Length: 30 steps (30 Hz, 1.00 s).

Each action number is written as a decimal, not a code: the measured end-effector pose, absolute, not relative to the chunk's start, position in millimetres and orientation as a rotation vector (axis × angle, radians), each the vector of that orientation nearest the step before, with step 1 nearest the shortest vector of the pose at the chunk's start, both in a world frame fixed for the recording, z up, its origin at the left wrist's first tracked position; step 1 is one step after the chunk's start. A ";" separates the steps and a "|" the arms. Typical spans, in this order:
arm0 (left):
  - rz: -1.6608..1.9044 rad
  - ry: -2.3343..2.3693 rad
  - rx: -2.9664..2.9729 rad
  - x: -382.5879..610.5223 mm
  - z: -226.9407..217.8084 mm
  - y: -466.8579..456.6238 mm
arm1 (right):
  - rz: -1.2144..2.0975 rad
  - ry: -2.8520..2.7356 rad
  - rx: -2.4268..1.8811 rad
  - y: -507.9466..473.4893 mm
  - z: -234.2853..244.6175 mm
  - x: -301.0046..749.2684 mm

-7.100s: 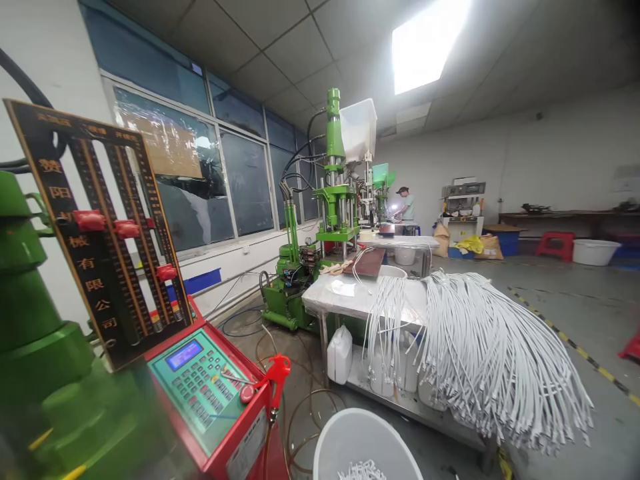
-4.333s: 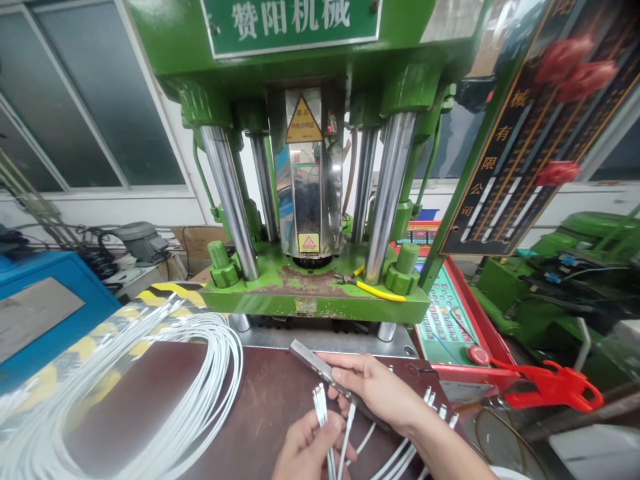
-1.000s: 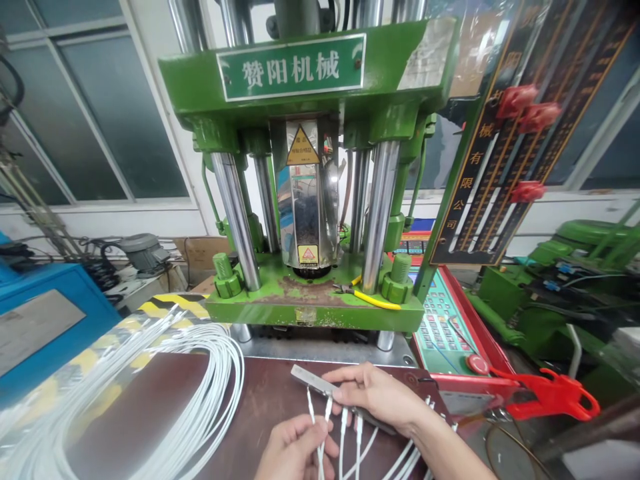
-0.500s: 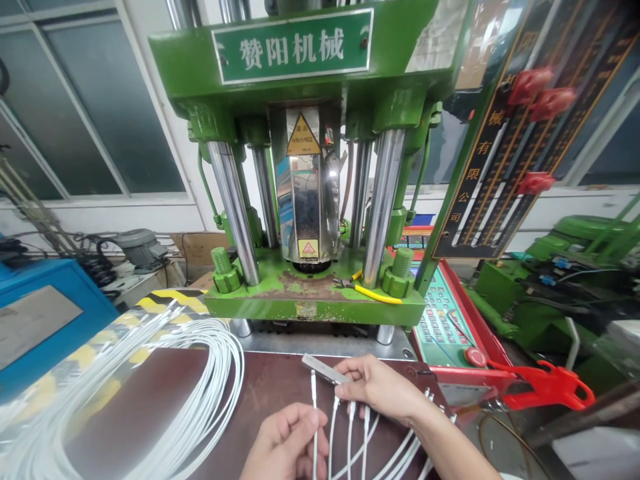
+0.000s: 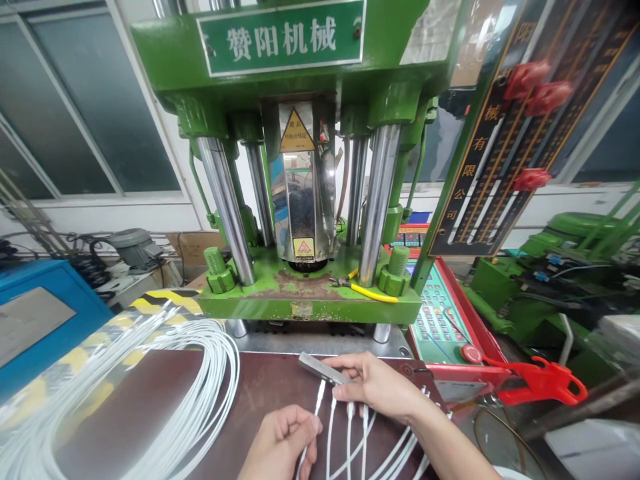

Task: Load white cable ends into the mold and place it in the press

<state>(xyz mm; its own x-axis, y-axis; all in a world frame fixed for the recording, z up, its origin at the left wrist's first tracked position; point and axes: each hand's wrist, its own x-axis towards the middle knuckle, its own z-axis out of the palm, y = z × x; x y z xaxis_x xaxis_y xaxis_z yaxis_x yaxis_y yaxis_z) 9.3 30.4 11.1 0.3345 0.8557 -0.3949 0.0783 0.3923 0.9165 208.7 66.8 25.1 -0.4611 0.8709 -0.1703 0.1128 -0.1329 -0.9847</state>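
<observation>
My right hand (image 5: 375,390) is closed on a small grey metal bar (image 5: 317,366), held at a slant above the brown tabletop. Several white cables hang from the bar's lower edge, their plug ends against it and partly hidden by my fingers. Between the thumb and fingers of my left hand (image 5: 290,437) is another white cable (image 5: 319,397). Its tip meets the underside of the bar near the left end; whether it sits inside cannot be made out.
A large coil of white cables (image 5: 220,387) lies on the left of the brown tabletop (image 5: 255,380). Behind stands a green press (image 5: 260,308) with yellow-handled pliers (image 5: 373,292) on its base. To the right are a control panel (image 5: 433,313) and a red plastic piece (image 5: 543,380).
My left hand has brought its cable up and right, so the tip now meets the bar instead of standing left of it. The view has shifted slightly.
</observation>
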 end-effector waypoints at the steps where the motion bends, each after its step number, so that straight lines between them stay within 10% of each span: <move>1: 0.671 1.114 1.047 10.0 11.5 30.2 | 1.652 -1.551 -1.117 66.6 25.5 208.5; 30: 0.708 1.071 0.862 18.5 30.9 37.3 | 1.701 -1.499 -1.041 66.5 31.0 208.7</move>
